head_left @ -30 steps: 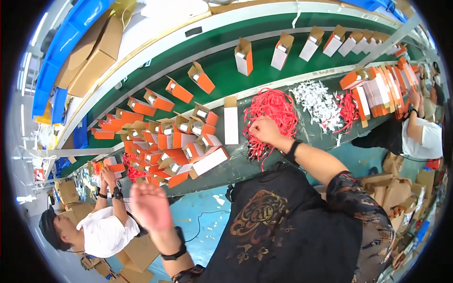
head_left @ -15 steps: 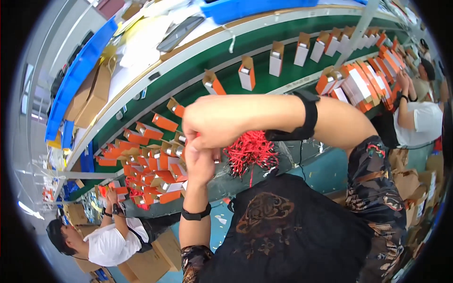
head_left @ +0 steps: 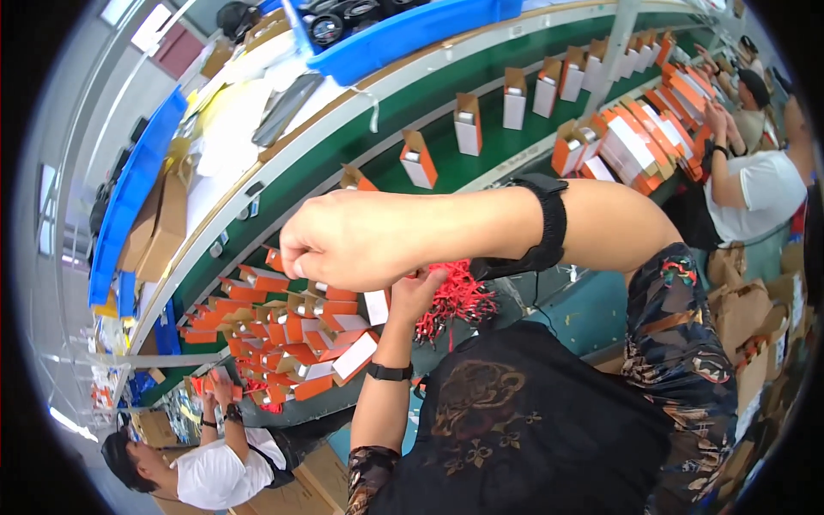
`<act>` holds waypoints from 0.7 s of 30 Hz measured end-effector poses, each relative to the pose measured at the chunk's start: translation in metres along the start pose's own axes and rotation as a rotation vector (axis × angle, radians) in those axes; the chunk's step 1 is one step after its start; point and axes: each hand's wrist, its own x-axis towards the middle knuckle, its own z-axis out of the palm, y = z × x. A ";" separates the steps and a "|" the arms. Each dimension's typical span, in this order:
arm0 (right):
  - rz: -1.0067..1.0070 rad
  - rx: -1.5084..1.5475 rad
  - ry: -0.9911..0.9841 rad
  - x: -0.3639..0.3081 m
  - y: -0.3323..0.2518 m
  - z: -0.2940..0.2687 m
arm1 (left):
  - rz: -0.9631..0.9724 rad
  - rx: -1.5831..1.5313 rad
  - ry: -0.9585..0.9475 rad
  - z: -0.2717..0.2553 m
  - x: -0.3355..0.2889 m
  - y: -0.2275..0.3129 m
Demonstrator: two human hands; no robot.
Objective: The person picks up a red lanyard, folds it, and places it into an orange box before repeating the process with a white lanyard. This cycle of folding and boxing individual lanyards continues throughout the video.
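My right hand [head_left: 339,240] reaches across the middle, closed with its fingers curled down, above a crowd of small open boxes. Whatever it may hold is hidden under it. Close by, my left hand [head_left: 414,293] is partly behind my right wrist. It is beside a pile of red and black cables [head_left: 459,305], with its thumb showing and its other fingers mostly covered. A white-sided box [head_left: 377,307] stands right against it; whether the hand touches it I cannot tell. Several orange and white boxes [head_left: 296,330] with brown inner flaps are packed together to the left.
A green conveyor belt [head_left: 481,159] curves past, with a row of open boxes on it. Blue bins [head_left: 412,41] and papers lie on the shelf beyond. Co-workers sit at the lower left [head_left: 219,468] and right [head_left: 747,202]. Stacked orange boxes [head_left: 631,142] are at the right.
My hands, together half a second ago, are now apart. The right moved left over the boxes; the left moved right toward the cable pile. The view has shifted slightly.
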 end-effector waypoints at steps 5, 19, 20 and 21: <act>0.037 0.404 0.280 -0.047 0.050 -0.026 | -0.097 -0.121 0.020 0.020 -0.012 -0.002; 0.863 -0.437 0.222 -0.202 0.367 0.149 | -0.278 -0.263 0.394 -0.016 -0.099 0.023; 0.804 -0.544 0.205 -0.201 0.392 0.142 | -0.427 0.344 0.536 -0.012 -0.107 0.023; 0.798 -0.702 0.226 -0.205 0.418 0.142 | -0.514 0.541 0.449 0.000 -0.104 0.035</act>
